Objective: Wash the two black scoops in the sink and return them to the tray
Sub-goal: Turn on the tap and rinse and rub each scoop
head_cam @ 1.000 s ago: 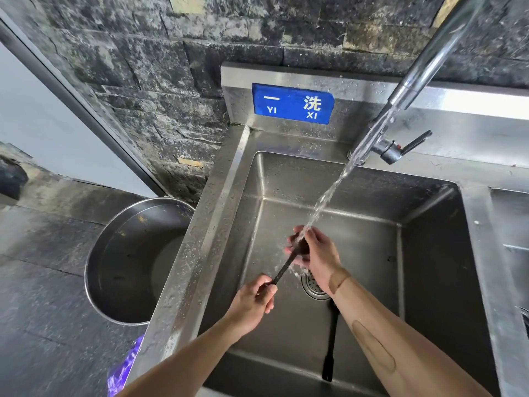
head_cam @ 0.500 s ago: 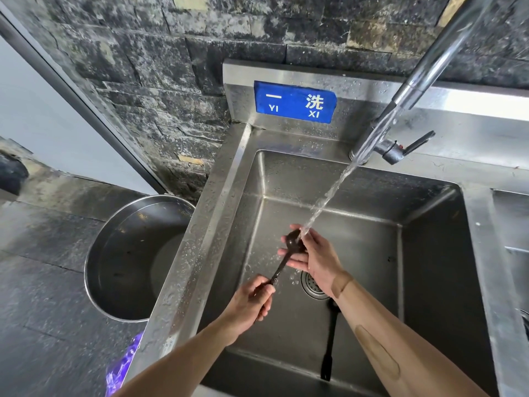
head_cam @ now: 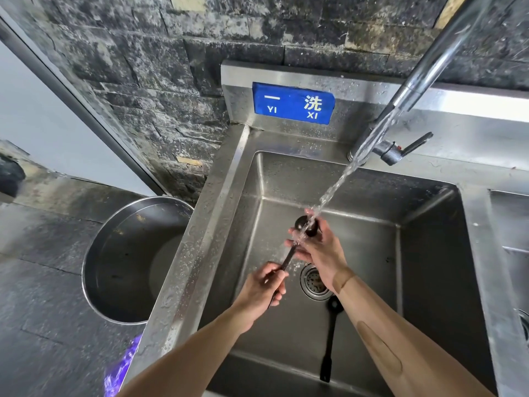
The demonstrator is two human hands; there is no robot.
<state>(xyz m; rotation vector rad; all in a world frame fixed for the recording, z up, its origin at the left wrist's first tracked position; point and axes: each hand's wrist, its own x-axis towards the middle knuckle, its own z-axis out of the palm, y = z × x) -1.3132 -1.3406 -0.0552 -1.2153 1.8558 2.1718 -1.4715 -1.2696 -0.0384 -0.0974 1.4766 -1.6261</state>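
A long-handled black scoop (head_cam: 304, 224) is held up in the water stream over the steel sink (head_cam: 429, 253). My left hand (head_cam: 262, 292) grips the lower end of its handle. My right hand (head_cam: 320, 250) cups the round bowl of the scoop, fingers wrapped behind it, with water running over both. A second black scoop (head_cam: 330, 336) lies flat on the sink floor just below the drain (head_cam: 313, 280), bowl toward the drain, handle toward me. No tray is in view.
The faucet spout (head_cam: 429, 67) slants in from the top right, its lever (head_cam: 412, 146) behind the basin. A large steel pot (head_cam: 126, 262) stands on the floor left of the sink. A second basin edge (head_cam: 509, 224) shows at right.
The scoop's bowl has tilted up a little further into the stream, and my right hand has shifted around it. My left hand keeps its grip on the handle.
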